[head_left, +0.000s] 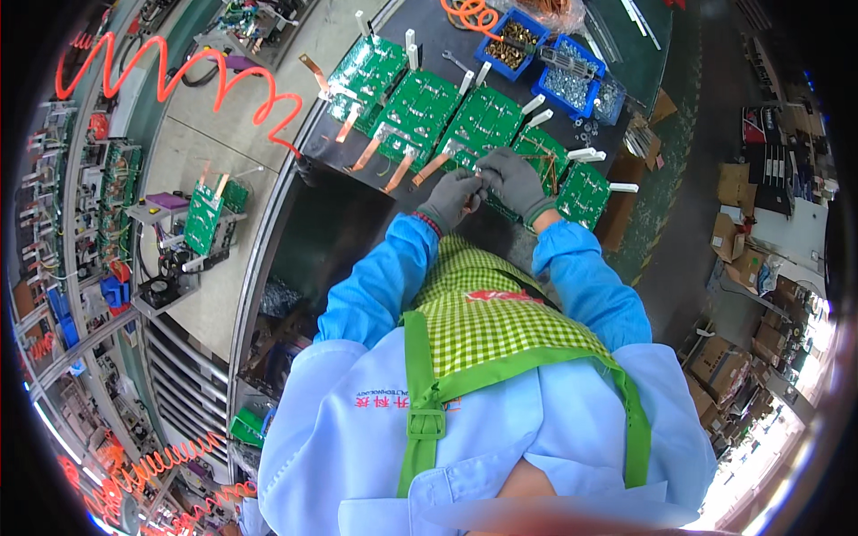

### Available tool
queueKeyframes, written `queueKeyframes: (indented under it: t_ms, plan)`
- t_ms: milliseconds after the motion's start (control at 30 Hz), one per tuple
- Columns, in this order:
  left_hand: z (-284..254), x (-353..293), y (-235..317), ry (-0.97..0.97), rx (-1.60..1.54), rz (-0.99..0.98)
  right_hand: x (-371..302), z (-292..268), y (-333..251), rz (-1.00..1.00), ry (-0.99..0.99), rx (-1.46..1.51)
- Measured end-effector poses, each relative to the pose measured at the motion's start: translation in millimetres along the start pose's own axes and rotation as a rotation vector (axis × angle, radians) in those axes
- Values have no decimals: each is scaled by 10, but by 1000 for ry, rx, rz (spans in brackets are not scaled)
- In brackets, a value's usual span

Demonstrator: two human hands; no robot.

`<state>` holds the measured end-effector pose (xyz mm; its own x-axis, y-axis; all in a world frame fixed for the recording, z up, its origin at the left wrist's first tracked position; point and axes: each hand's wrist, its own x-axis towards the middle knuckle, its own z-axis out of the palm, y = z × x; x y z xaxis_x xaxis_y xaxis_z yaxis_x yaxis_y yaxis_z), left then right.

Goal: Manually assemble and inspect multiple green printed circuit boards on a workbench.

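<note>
Both of my hands wear grey gloves and meet over the near edge of a row of green circuit boards. My left hand (453, 200) is closed, fingertips pinched together; a small coppery bit shows near them, too small to name. Fingers bent, my right hand (516, 180) is closed against the left fingertips, and what it pinches is hidden. Just beyond them lies a circuit board (483, 119) with white posts and a copper strip (432, 169) jutting toward me. Another board (540, 154), partly behind my right hand, carries several brown-copper strips.
More circuit boards (418, 109) lie leftward on the dark bench. Behind them stand a blue bin (510, 64) of brass-coloured parts and a blue bin (567, 87) of silvery hardware. A wrench (455, 61) lies nearby. An orange coiled hose (188, 67) hangs at left; cardboard boxes (722, 364) sit right.
</note>
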<state>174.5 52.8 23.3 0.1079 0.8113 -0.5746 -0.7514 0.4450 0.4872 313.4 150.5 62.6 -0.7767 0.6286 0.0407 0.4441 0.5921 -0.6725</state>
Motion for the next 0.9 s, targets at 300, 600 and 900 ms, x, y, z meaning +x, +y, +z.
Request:
queueKeyframes:
  t_ms: [300,600,900]
  plan:
    - [16,-2,-46,-33,27,18,-54,23,-189,194,50,-136]
    - [27,-28,-52,29,-28,29,-91,-6,-262,137,142,-14]
    - [3,-27,-78,-16,37,59,-95,-34,-362,284,25,-110]
